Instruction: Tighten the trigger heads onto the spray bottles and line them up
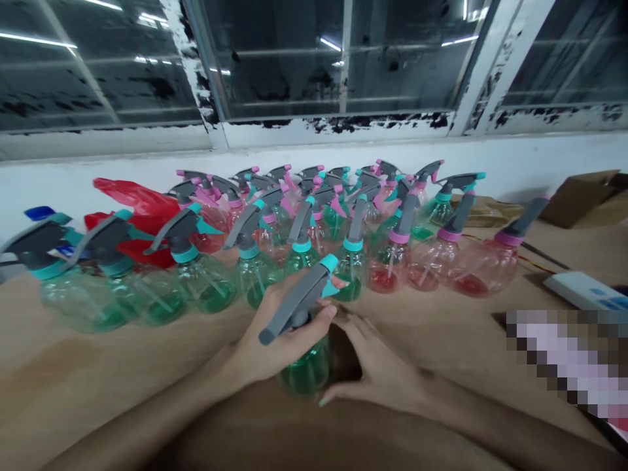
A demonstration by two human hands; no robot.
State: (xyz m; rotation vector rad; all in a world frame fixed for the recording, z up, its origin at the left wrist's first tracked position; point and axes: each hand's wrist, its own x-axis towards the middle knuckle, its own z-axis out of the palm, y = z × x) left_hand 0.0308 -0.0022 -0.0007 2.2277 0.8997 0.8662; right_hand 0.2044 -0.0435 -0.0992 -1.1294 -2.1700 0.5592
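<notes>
A green spray bottle (305,373) with a grey and turquoise trigger head stands in front of me on the wooden table (422,340). Around its neck, just below the sprayer, my left hand (279,327) is wrapped, thumb across the near side. My right hand (375,360) is beside the bottle on the right, fingers curved and thumb apart from them. A dark gap shows between its palm and the bottle; its fingertips lie close to the left hand, and whether they touch is unclear.
Rows of spray bottles, green (210,291) and pink (483,265), stand beyond my hands. A red plastic bag (142,203) lies at left. Cardboard boxes (583,199) and a white power strip (586,291) are at right. Behind is a windowed wall (338,134).
</notes>
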